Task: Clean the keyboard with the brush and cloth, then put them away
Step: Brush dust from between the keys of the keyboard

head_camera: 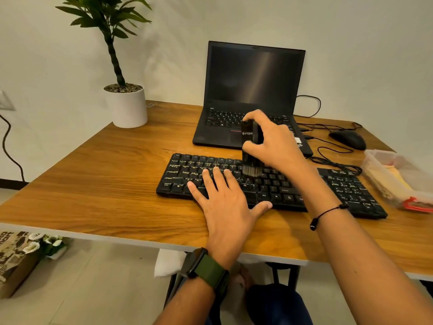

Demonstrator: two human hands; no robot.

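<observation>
Gripping the brush (249,146), right hand (276,141) sweeps keyboard (269,186); left hand (225,198) steadies.

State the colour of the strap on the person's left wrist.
Olive green, a watch strap on the left hand's wrist; head view.

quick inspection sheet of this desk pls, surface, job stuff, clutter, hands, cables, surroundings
surface: wooden desk, bare grain at left.
job's things: black keyboard flat on desk; brush upright, bristles on the keys; yellow cloth in plastic tub at right.
clutter: open laptop, screen dark; mouse; potted plant.
grippers: left hand flat on the keyboard; right hand holds the brush.
cables: black leads loop between laptop, mouse and keyboard.
surroundings: white wall; box with flowers on floor.
</observation>
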